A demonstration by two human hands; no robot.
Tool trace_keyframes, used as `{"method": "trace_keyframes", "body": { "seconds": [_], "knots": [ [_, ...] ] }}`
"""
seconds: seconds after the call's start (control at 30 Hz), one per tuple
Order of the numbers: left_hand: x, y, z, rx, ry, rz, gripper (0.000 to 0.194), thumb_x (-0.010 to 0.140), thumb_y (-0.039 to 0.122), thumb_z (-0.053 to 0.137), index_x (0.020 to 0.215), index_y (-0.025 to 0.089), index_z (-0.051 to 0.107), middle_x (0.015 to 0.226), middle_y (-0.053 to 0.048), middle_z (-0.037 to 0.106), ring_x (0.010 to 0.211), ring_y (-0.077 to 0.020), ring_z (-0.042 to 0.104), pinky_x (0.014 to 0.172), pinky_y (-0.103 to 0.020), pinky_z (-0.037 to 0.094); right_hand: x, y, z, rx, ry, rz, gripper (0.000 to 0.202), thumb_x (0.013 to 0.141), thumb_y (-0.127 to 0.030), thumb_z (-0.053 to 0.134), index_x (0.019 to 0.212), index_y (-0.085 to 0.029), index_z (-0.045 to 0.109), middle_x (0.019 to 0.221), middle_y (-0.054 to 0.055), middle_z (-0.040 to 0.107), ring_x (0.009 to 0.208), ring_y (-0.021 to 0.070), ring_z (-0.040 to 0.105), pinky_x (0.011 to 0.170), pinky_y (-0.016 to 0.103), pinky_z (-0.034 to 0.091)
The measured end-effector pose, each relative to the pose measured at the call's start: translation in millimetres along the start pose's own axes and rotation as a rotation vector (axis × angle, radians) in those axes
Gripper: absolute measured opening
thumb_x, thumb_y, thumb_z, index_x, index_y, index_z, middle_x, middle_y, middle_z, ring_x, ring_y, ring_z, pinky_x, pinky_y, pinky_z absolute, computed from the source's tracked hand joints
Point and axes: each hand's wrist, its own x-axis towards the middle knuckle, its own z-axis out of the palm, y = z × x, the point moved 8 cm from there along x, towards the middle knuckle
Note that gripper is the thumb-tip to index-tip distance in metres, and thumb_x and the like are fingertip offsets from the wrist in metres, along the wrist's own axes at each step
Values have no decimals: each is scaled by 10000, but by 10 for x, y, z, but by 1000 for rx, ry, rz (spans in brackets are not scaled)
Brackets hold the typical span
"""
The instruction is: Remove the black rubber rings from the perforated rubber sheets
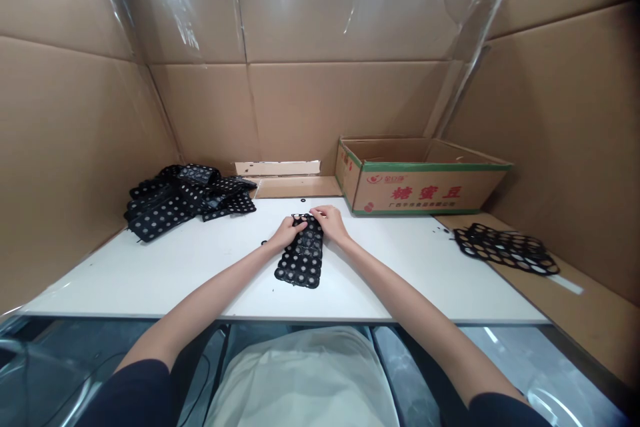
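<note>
A black sheet with rows of pale round dots lies on the white table in front of me, its far end between my hands. My left hand grips the sheet's far left edge, thumb on top. At the far right corner, my right hand has its fingers pinched together; what is between the fingertips is too small to make out. A small black ring lies beyond the hands, and another dark bit sits beside my left wrist.
A pile of similar dotted black sheets is at the back left. An open cardboard box stands at the back right. Black lattice pieces with round holes lie at the right. Cardboard walls surround the white table.
</note>
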Motion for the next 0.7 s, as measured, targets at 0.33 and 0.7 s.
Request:
{"method": "trace_keyframes", "body": {
  "seconds": [0.33, 0.7],
  "knots": [
    [0, -14, -103, -55, 127, -57, 138, 715, 222, 584, 821, 139, 617, 838, -32, 647, 841, -167, 573, 878, -329, 415, -18, -70, 72, -2, -108, -61, 198, 771, -315, 628, 877, -185, 732, 902, 70, 708, 858, 217, 606, 787, 309, 406],
    [-20, 60, -67, -92, 34, -14, 392, 571, 384, 769, 838, 119, 658, 797, -34, 666, 778, -159, 586, 803, -310, 442, -43, -134, 104, -98, -69, -166, 227, 848, -320, 559, 975, -211, 713, 903, 69, 682, 943, 210, 491, 845, 336, 357]
  ]
}}
